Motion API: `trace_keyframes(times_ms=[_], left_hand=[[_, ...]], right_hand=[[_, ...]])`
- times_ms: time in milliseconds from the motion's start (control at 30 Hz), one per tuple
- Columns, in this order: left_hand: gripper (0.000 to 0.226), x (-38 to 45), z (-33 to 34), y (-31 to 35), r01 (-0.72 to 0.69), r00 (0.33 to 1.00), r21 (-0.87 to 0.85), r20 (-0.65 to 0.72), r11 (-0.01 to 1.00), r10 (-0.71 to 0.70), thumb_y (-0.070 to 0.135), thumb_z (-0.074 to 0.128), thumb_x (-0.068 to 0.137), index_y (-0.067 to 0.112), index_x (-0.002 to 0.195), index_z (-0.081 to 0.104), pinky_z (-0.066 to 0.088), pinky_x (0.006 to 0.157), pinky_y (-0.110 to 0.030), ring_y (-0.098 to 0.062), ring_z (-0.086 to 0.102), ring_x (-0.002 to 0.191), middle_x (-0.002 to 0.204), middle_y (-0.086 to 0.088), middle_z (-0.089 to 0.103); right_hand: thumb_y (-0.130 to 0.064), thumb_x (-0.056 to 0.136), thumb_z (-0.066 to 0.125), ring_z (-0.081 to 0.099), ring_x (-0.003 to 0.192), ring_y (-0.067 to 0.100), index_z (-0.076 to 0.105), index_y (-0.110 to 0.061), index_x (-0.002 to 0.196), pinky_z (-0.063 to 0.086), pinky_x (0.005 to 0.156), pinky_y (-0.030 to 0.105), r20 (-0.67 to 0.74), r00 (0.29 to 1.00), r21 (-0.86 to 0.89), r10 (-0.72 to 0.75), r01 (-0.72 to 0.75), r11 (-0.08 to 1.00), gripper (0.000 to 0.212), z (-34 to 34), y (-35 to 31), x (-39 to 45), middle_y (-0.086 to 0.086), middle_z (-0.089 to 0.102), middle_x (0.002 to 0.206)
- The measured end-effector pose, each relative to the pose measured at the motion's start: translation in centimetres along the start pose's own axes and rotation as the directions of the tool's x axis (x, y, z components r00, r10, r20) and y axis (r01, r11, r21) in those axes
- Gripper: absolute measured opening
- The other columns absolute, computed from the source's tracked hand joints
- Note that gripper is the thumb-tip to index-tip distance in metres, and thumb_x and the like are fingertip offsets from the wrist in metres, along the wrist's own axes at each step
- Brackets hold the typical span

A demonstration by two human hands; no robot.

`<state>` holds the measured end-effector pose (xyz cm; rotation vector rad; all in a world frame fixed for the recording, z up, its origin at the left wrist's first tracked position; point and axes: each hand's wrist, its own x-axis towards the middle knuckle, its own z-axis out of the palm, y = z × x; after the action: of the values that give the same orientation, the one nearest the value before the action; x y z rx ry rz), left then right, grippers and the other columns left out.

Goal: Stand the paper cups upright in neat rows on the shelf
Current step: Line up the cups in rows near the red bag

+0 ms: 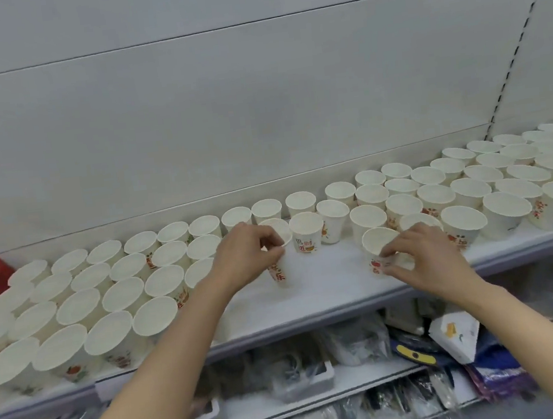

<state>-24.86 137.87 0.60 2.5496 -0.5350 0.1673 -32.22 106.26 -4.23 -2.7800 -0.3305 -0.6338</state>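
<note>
Your left hand pinches one paper cup by its rim and your right hand grips another cup at the shelf's bare middle; upright rows already fill left and right, so only this central gap looks unfinished.

Paper cups: matt off-white paper with rolled rims, red and orange print seen on the sides. Shelf: smooth, pale, painted-looking surface with a slight sheen. Back panel: flat matt grey-white. Goods on the lower shelf were wrapped in glossy, crinkled clear plastic.
</note>
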Motion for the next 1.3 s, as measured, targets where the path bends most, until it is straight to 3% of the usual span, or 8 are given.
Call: trace_keyframes(times_ms=[200,400,567,633,700,867,1000,1300], left_hand=[[0.004,-2.4,0.2,0.4,0.115,0.992,0.141,-0.077,0.983,-0.105,0.031,0.068,0.079,0.032,0.079,0.072,0.052,0.071,-0.032,-0.008,0.058,0.082,0.077,0.016,0.069],[0.014,-4.1,2.3,1.4,0.11,0.985,0.456,-0.169,0.883,-0.035,0.028,0.061,0.085,0.027,0.083,0.074,0.032,0.061,-0.028,-0.021,0.053,0.086,0.079,0.003,0.069],[0.019,-4.9,1.3,0.7,0.116,0.992,0.434,-0.086,0.894,-0.087,0.038,0.071,0.082,0.03,0.098,0.074,0.041,0.069,-0.028,-0.019,0.055,0.092,0.095,0.007,0.071],[0.033,-5.2,0.3,0.2,0.101,0.995,0.373,-0.039,0.922,-0.093,0.044,0.077,0.075,0.031,0.105,0.071,0.041,0.072,-0.03,-0.018,0.052,0.097,0.1,0.01,0.068],[0.037,-5.3,-0.6,-0.4,0.088,0.996,0.401,-0.024,0.912,-0.086,0.047,0.078,0.072,0.034,0.106,0.07,0.042,0.076,-0.032,-0.018,0.049,0.097,0.103,0.009,0.067],[0.018,-4.6,-1.2,-1.2,0.037,0.997,0.512,0.037,0.858,-0.064,0.041,0.075,0.079,0.034,0.096,0.072,0.038,0.072,-0.028,-0.016,0.049,0.096,0.101,0.009,0.068],[0.008,-3.6,-1.0,-1.3,0.03,0.997,0.523,0.044,0.852,-0.062,0.031,0.067,0.085,0.032,0.089,0.074,0.033,0.068,-0.029,-0.018,0.049,0.094,0.091,0.005,0.07],[0.013,-3.6,-0.7,-2.7,0.035,0.999,0.546,-0.033,0.837,-0.02,0.03,0.062,0.089,0.032,0.092,0.074,0.029,0.068,-0.029,-0.021,0.05,0.093,0.09,0.003,0.069]], right_hand=[[-0.022,0.071,0.08,0.053,0.077,0.021,0.07,-0.025,0.084,0.032,0.067,0.033,-0.004,0.999,-0.023,-0.042,0.042,0.999,0.016,0.5,0.1,0.5,-0.01,0.068,0.077],[-0.018,0.075,0.075,0.055,0.087,0.026,0.071,-0.022,0.081,0.032,0.077,0.036,0.052,0.998,-0.126,-0.043,0.049,0.991,0.008,1.1,-2.3,1.4,-0.004,0.069,0.08],[-0.013,0.084,0.058,0.051,0.095,0.024,0.069,-0.024,0.091,0.027,0.078,0.033,0.126,0.99,-0.323,0.064,-0.02,0.946,0.017,1.3,-3.2,2.0,-0.002,0.066,0.092],[-0.014,0.086,0.058,0.051,0.092,0.023,0.07,-0.022,0.088,0.028,0.074,0.032,0.109,0.99,-0.276,0.085,-0.052,0.96,0.014,1.0,-2.6,2.1,-0.002,0.066,0.091],[-0.017,0.083,0.064,0.052,0.087,0.024,0.07,-0.021,0.082,0.033,0.075,0.035,0.055,0.997,-0.101,0.054,-0.048,0.994,0.008,0.8,-2.5,2.4,-0.002,0.068,0.086],[-0.018,0.078,0.074,0.054,0.08,0.016,0.072,-0.024,0.077,0.042,0.075,0.036,0.015,1.0,0.297,-0.026,0.021,0.955,0.007,2.0,-6.5,3.7,-0.009,0.069,0.08],[-0.019,0.08,0.073,0.052,0.085,0.012,0.072,-0.023,0.081,0.042,0.073,0.03,0.052,0.998,0.35,-0.039,0.018,0.937,0.003,3.9,-8.8,5.1,-0.008,0.068,0.084],[-0.019,0.081,0.074,0.052,0.091,0.018,0.072,-0.02,0.084,0.047,0.076,0.035,0.023,1.0,0.294,-0.016,0.009,0.956,0.004,5.5,-10.7,5.5,-0.005,0.07,0.088]])
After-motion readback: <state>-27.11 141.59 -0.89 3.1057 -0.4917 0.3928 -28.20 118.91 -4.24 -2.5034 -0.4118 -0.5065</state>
